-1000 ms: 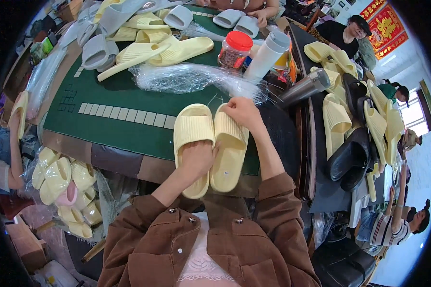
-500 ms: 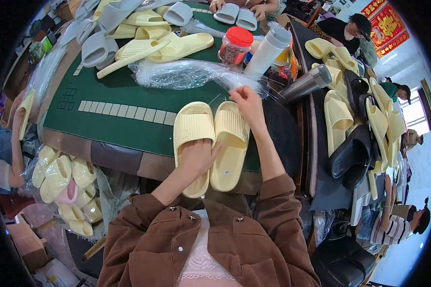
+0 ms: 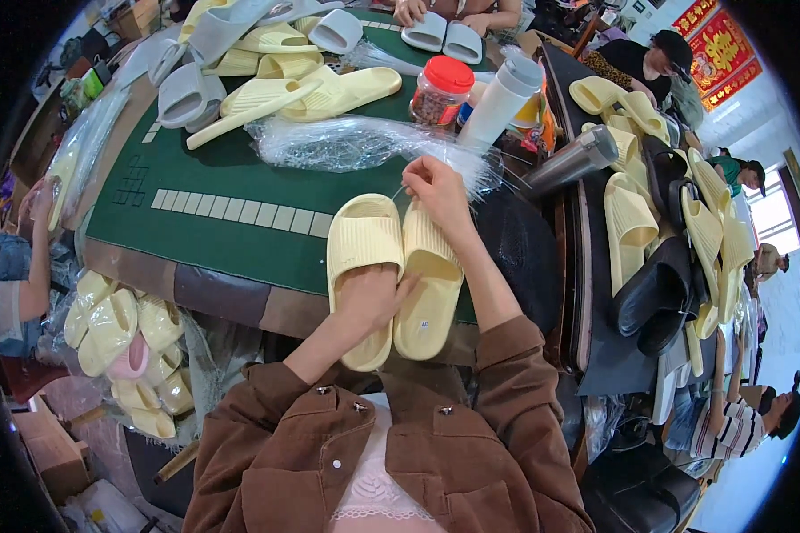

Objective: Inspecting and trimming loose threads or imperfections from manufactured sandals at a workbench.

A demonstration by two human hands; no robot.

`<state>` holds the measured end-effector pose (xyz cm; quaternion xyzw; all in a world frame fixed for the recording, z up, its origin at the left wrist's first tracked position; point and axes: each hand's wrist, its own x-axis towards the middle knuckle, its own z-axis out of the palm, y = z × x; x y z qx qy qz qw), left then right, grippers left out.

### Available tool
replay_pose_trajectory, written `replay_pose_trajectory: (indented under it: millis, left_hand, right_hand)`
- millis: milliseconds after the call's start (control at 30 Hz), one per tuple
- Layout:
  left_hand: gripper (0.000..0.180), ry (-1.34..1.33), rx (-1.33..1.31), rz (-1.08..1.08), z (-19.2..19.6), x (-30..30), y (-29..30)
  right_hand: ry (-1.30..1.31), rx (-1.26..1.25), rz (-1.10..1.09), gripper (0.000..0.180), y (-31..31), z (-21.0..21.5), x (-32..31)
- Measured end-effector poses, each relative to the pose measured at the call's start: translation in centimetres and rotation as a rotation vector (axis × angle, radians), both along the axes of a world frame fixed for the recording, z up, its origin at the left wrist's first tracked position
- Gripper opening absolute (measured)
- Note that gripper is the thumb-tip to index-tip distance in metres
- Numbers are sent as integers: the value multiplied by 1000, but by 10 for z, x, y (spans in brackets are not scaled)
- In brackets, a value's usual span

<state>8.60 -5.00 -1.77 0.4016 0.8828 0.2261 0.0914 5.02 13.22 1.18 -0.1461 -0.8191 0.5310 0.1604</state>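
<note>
A pair of pale yellow slide slippers stands side by side in front of me, toes away from me. My left hand (image 3: pixel 370 293) has its fingers tucked under the strap of the left slipper (image 3: pixel 363 240), holding it, with the thumb against the right slipper (image 3: pixel 425 306). Over the toe of the right slipper, my right hand (image 3: pixel 437 191) pinches a thin clear strand (image 3: pixel 398 192). The strand's far end is hard to make out. Just beyond lies a bundle of clear plastic strands (image 3: pixel 329 142).
A red-lidded jar (image 3: pixel 442 89), a white bottle (image 3: pixel 502 99) and a steel tumbler (image 3: pixel 573 162) stand at the right back. Yellow and grey slippers (image 3: pixel 338 93) pile up beyond. Bagged slippers (image 3: pixel 124 333) hang at left. More slippers (image 3: pixel 631 222) cover the right-hand table; co-workers sit around.
My right hand has moved a little left and toward me, over the right slipper's toe. My left hand stays under the left slipper's strap. The view has shifted slightly.
</note>
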Motion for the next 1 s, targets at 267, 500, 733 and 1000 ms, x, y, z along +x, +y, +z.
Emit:
replay_pose_trajectory:
  millis: [267, 500, 733, 1000]
  left_hand:
    - [24, 246, 434, -186, 65, 0, -45]
    - [15, -39, 610, -40, 54, -96, 22]
    - [16, -416, 654, -65, 35, -103, 62]
    - [13, -416, 751, 82, 18, -102, 58]
  right_hand:
    - [286, -49, -101, 8, -9, 1, 7]
    - [379, -194, -112, 7, -19, -6, 4]
    - [470, -267, -226, 8, -16, -13, 7]
    - [392, -296, -279, 9, -19, -8, 11]
